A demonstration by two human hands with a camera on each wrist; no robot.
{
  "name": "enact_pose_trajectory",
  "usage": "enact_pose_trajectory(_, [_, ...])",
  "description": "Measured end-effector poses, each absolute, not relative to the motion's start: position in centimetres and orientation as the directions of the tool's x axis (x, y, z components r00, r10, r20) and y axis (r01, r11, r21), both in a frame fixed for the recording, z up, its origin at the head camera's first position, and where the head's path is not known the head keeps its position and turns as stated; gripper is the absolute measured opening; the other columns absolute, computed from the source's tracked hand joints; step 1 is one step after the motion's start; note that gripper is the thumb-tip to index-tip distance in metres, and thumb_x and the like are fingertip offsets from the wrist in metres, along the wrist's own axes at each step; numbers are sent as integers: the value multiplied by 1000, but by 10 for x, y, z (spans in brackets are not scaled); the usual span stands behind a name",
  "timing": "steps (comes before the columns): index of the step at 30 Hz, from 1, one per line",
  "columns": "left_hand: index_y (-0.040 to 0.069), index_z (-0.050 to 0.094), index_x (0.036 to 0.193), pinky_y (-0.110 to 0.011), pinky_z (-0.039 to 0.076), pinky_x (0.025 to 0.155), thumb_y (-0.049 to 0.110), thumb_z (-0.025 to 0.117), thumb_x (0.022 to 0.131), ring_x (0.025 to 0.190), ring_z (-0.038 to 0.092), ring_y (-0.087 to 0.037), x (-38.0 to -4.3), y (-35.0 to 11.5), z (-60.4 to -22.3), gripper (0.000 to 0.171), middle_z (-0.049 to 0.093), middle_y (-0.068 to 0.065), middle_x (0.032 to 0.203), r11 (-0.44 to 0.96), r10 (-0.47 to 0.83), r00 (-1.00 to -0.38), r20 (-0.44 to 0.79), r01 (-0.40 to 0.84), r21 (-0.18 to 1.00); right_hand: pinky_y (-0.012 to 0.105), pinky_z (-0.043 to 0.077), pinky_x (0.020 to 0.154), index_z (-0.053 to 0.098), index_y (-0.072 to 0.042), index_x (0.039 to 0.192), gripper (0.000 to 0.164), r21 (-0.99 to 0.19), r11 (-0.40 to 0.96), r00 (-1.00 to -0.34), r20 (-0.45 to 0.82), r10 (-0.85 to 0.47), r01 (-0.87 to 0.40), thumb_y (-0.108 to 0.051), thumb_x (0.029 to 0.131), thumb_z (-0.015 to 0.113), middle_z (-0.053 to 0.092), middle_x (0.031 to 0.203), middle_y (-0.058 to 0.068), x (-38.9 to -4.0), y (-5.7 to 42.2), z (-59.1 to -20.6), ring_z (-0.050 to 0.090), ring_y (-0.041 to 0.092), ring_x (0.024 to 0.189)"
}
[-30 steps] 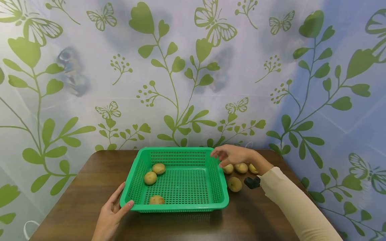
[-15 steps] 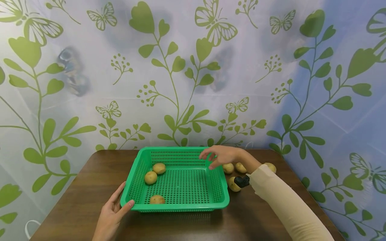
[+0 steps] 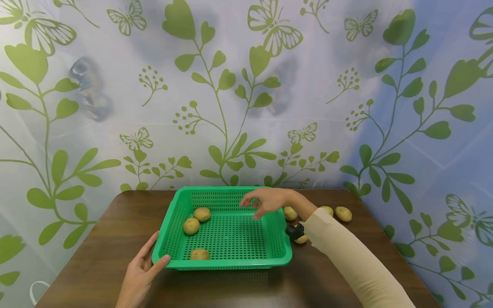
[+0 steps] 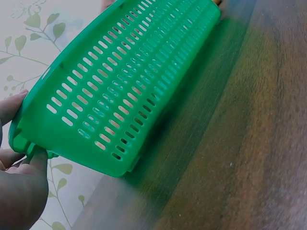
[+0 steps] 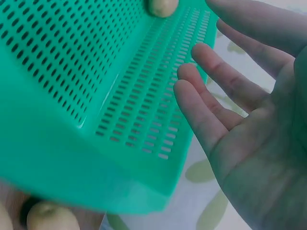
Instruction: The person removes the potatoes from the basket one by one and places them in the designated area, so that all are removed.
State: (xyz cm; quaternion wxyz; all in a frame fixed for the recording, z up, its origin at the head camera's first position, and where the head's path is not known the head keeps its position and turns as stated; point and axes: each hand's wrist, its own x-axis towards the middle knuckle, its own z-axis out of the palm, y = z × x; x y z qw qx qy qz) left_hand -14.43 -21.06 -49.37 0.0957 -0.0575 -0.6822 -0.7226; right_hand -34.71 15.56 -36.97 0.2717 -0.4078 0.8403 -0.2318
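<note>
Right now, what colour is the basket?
The basket is plain green, shown best in the head view.

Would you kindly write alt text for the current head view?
A person's left hand grips a green basket containing three potatoes, while their empty right hand hovers over its right side. More potatoes lie on the brown table to the right.

Mostly greens and browns.
Solid green on the basket (image 3: 227, 264), yellow-tan on the potatoes (image 3: 191, 226), streaky brown on the table (image 3: 104, 248), cream on the sleeve (image 3: 352, 252), green leaf-and-butterfly patterning across the bluish-white backdrop (image 3: 327, 124).
</note>
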Motion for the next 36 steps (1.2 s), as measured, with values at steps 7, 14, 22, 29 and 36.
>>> enact_pose_trajectory(7, [-2, 22, 163, -21, 52, 94, -5, 62, 102, 128, 52, 4, -146, -211, -492, 73, 19, -33, 162, -56, -53, -976, 212, 215, 975, 31, 54, 92, 64, -31, 136, 49, -599, 555, -509, -268, -818, -576, -13, 93, 80, 58, 135, -2, -345, 132, -372, 59, 21, 122])
enact_pose_trajectory(14, [-2, 22, 163, -21, 52, 96, -5, 61, 102, 129, 52, 3, -146, -210, -492, 73, 20, -32, 163, -60, -54, -975, 214, 217, 974, 30, 53, 94, 62, -28, 138, 50, -620, 523, -462, -276, -843, -585, -13, 94, 80, 57, 133, -6, -344, 114, -378, 58, 20, 123])
enact_pose_trajectory(22, [-3, 21, 163, -22, 52, 95, -5, 61, 102, 129, 52, 3, -145, -212, -493, 73, 17, -35, 162, -57, -50, -976, 213, 215, 975, 27, 53, 93, 62, -26, 140, 51, -615, 515, -428, -298, -853, -598, -13, 94, 80, 58, 133, -7, -341, 99, -385, 59, 14, 121])
enact_pose_trajectory(29, [-2, 21, 163, -22, 52, 96, -4, 62, 102, 129, 52, 2, -145, -212, -493, 73, 18, -34, 162, -49, -48, -977, 209, 211, 976, 27, 52, 94, 61, -24, 141, 51, -624, 477, -376, -298, -877, -619, -11, 95, 78, 57, 135, -3, -341, 86, -393, 58, 31, 128])
enact_pose_trajectory(36, [-2, 22, 163, -22, 52, 95, -4, 62, 102, 129, 52, 2, -146, -210, -493, 73, 20, -34, 162, -51, -60, -978, 199, 203, 978, 27, 52, 94, 59, -19, 145, 52, -613, 453, -332, -308, -892, -648, -13, 96, 77, 57, 139, 2, -339, 68, -401, 57, 32, 129])
